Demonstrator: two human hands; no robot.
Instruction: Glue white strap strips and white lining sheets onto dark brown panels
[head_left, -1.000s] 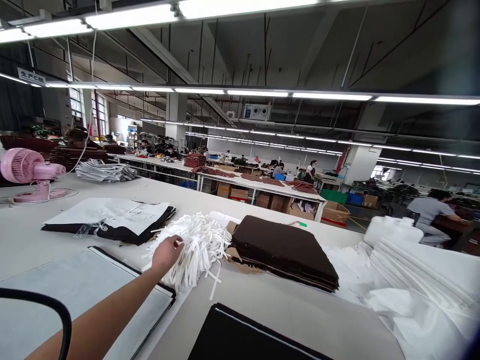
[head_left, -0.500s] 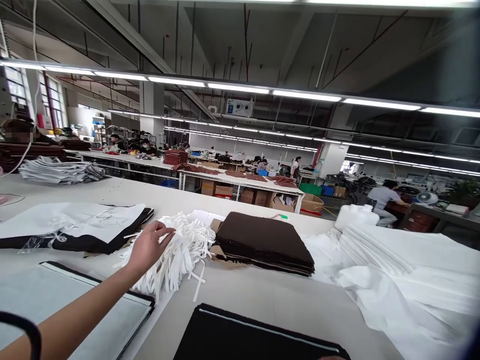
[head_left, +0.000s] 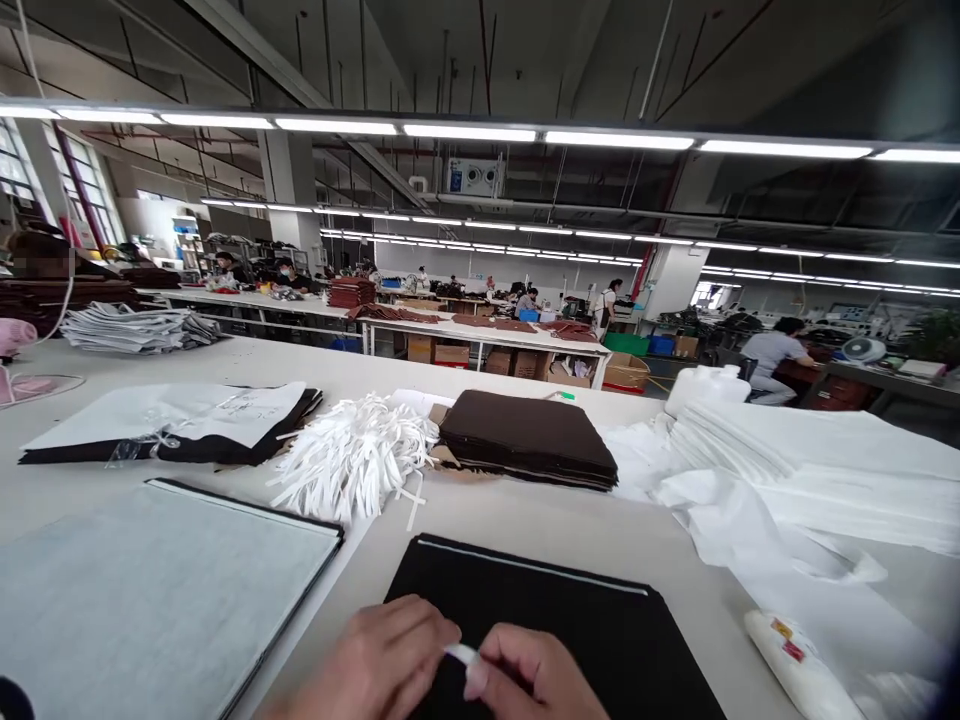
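Note:
Between my two hands is a short white strip, pinched at both ends above a black fabric panel. My left hand is slightly blurred, its fingers closed on the strip's left end. The right end sits between the thumb and forefinger of my right hand. A thin white strip lies along the panel's far edge. Beyond the panel is a heap of white strips, with a few loose ones beside it. A stack of dark brown fabric pieces stands to the heap's right.
At left lies a stack of panels with a pale grey-white face. Behind it are black pieces under a marked white sheet. On the right are folded white sheets, a white jug and a white packet. People sit at far tables.
My left hand has come back from the heap to the black panel, now with a white strip. My right hand has come further into view and grips the strip too. The view has tilted down.

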